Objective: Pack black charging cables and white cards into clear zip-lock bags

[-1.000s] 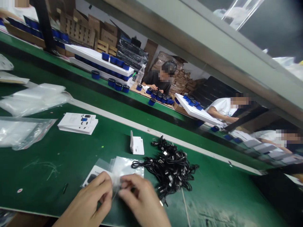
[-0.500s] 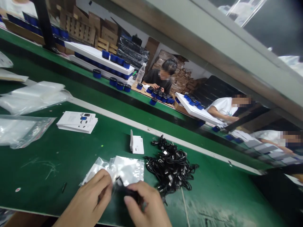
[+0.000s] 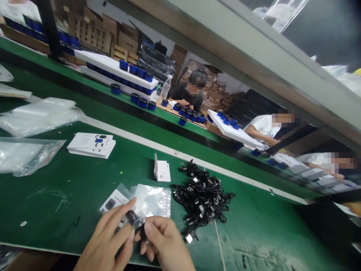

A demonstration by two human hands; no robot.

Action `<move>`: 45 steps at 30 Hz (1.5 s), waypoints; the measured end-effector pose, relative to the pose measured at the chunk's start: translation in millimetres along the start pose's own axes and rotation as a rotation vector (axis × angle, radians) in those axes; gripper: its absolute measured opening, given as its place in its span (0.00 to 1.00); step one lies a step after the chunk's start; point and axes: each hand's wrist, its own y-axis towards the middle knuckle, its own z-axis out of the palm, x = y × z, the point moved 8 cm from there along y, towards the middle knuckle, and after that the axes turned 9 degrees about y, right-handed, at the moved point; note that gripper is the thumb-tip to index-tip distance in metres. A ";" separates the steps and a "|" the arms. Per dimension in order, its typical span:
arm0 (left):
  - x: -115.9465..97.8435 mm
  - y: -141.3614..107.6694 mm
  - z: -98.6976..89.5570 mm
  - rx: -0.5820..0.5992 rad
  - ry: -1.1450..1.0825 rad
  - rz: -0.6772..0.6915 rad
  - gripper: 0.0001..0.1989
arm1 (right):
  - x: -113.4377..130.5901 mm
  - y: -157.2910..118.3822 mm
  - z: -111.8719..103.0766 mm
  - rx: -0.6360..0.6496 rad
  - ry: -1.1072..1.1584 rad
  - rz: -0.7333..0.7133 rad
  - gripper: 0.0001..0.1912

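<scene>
Near the front edge of the green table, my left hand pinches a clear plastic bag. A printed card with dark product pictures shows beyond my left fingers, in clear film. My right hand is closed on a coiled black cable at the bag's mouth, with part of the coil inside the film. Fingers hide much of both. Just beyond my hands lie flat clear bags. To the right is a heap of black USB cables.
A small folded white leaflet stands behind the bags. Left of it lie stacked printed cards and larger plastic bags. Blue-and-black round items line the far bench, where several people sit. A beam crosses overhead.
The black coil has moved left into the bag's mouth, and my right hand has shifted left with it. My left fingers have lifted and spread, uncovering the printed card.
</scene>
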 end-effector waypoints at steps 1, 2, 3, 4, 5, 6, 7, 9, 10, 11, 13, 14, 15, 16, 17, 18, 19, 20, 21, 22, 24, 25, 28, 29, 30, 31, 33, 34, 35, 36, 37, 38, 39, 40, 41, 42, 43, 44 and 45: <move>-0.8 0.0 -0.3 0.005 0.013 0.029 0.05 | 1.1 -0.3 3.6 0.053 0.087 -0.008 0.22; -0.2 0.1 -0.6 0.009 0.026 0.043 0.05 | 3.1 -1.5 6.7 0.101 0.131 -0.018 0.22; 0.5 0.3 -1.1 0.012 0.036 0.052 0.04 | 5.0 -3.4 9.3 0.140 0.143 -0.019 0.22; 0.6 0.4 -1.8 0.013 0.042 0.061 0.04 | 6.6 -5.5 11.5 0.172 0.132 -0.011 0.22; 0.5 0.6 -2.7 0.009 0.041 0.061 0.04 | 8.2 -7.5 12.9 0.190 0.104 -0.003 0.22; 0.4 0.7 -3.7 0.003 0.031 0.051 0.04 | 9.8 -9.0 13.4 0.191 0.062 0.001 0.21; -0.7 0.8 -4.6 -0.002 0.013 0.042 0.05 | 11.7 -9.7 12.3 0.169 0.002 -0.009 0.20; -4.4 1.2 -6.0 -0.016 -0.024 0.023 0.05 | 17.9 -9.6 7.8 0.067 -0.183 -0.093 0.14; -6.5 1.4 -6.5 -0.024 -0.040 0.010 0.05 | 22.7 -9.9 4.8 -0.016 -0.299 -0.173 0.10; -9.3 1.7 -6.6 -0.031 -0.056 0.005 0.06 | 28.3 -11.4 2.4 -0.115 -0.413 -0.272 0.06; -15.7 2.0 -6.6 -0.051 -0.081 0.001 0.07 | 37.4 -18.3 0.7 -0.321 -0.578 -0.475 0.07; -18.4 1.9 -6.5 -0.063 -0.090 -0.005 0.08 | 38.6 -21.9 0.5 -0.412 -0.617 -0.541 0.07; -20.6 1.7 -6.6 -0.076 -0.097 -0.013 0.09 | 37.6 -24.1 -0.2 -0.485 -0.621 -0.574 0.06; -22.5 1.4 -6.6 -0.086 -0.098 -0.017 0.09 | 35.2 -24.6 -1.5 -0.533 -0.599 -0.577 0.06; -24.7 1.0 -6.5 -0.089 -0.090 -0.008 0.10 | 31.7 -22.5 -2.3 -0.539 -0.562 -0.549 0.09; -25.8 0.8 -6.3 -0.083 -0.072 0.002 0.10 | 27.9 -18.3 -2.3 -0.506 -0.522 -0.498 0.11; -25.5 0.9 -6.2 -0.071 -0.043 0.009 0.10 | 24.9 -13.5 -1.2 -0.449 -0.489 -0.437 0.11; -23.6 1.5 -6.9 -0.058 -0.008 0.014 0.10 | 23.6 -9.5 0.5 -0.383 -0.475 -0.382 0.07; -21.1 2.8 -7.8 -0.039 0.022 0.026 0.07 | 24.1 -7.0 2.2 -0.324 -0.484 -0.333 0.06; -18.9 4.9 -8.8 -0.011 0.038 0.052 0.04 | 25.9 -5.9 3.3 -0.277 -0.510 -0.289 0.10; -12.5 12.1 -8.9 0.096 0.011 0.084 0.18 | 32.2 -7.6 3.5 -0.231 -0.571 -0.229 0.16; -9.1 16.6 -6.9 0.186 -0.028 0.081 0.28 | 35.5 -9.4 4.4 -0.209 -0.589 -0.216 0.14; 10.9 25.5 4.0 0.511 -0.184 -0.198 0.27 | 41.4 -15.3 5.7 -0.167 -0.471 -0.248 0.05; 13.7 26.2 6.2 0.584 -0.264 -0.295 0.21 | 41.1 -16.9 4.1 -0.166 -0.366 -0.272 0.04; 15.3 27.0 6.7 0.615 -0.338 -0.381 0.14 | 39.1 -18.0 2.0 -0.164 -0.245 -0.292 0.07; 16.0 27.3 6.8 0.620 -0.405 -0.453 0.09 | 36.0 -18.7 -0.5 -0.162 -0.137 -0.306 0.12; 19.0 27.2 5.3 0.557 -0.491 -0.560 0.06 | 30.6 -19.8 -4.0 -0.159 -0.066 -0.343 0.17; 20.7 26.2 4.8 0.515 -0.517 -0.595 0.06 | 29.9 -21.0 -5.7 -0.175 -0.111 -0.373 0.16; 22.0 24.6 5.0 0.480 -0.545 -0.617 0.06 | 30.1 -22.4 -7.3 -0.199 -0.186 -0.401 0.13; 22.9 22.5 5.9 0.455 -0.583 -0.636 0.07 | 31.1 -24.1 -8.8 -0.233 -0.270 -0.426 0.10; 23.7 19.9 7.6 0.440 -0.635 -0.662 0.09 | 32.5 -25.7 -10.4 -0.269 -0.341 -0.444 0.08; 24.1 16.8 10.3 0.440 -0.697 -0.693 0.11 | 33.8 -27.1 -12.0 -0.301 -0.386 -0.454 0.08; 24.2 13.9 12.9 0.446 -0.758 -0.723 0.13 | 35.0 -28.1 -13.5 -0.327 -0.408 -0.458 0.09; 24.6 11.5 14.7 0.448 -0.808 -0.751 0.15 | 36.3 -28.9 -14.8 -0.346 -0.417 -0.460 0.09; 25.4 10.0 15.8 0.445 -0.841 -0.773 0.17 | 37.9 -29.6 -15.8 -0.360 -0.423 -0.465 0.09; 26.2 9.0 16.4 0.443 -0.861 -0.785 0.18 | 39.8 -30.2 -16.1 -0.368 -0.432 -0.474 0.10; 26.7 8.4 17.1 0.447 -0.874 -0.792 0.19 | 41.9 -30.8 -15.9 -0.370 -0.445 -0.486 0.10; 27.3 7.8 17.9 0.451 -0.886 -0.799 0.19 | 44.0 -31.4 -15.2 -0.369 -0.461 -0.500 0.10; 28.0 7.2 18.8 0.456 -0.899 -0.810 0.19 | 45.9 -32.0 -14.2 -0.366 -0.480 -0.514 0.10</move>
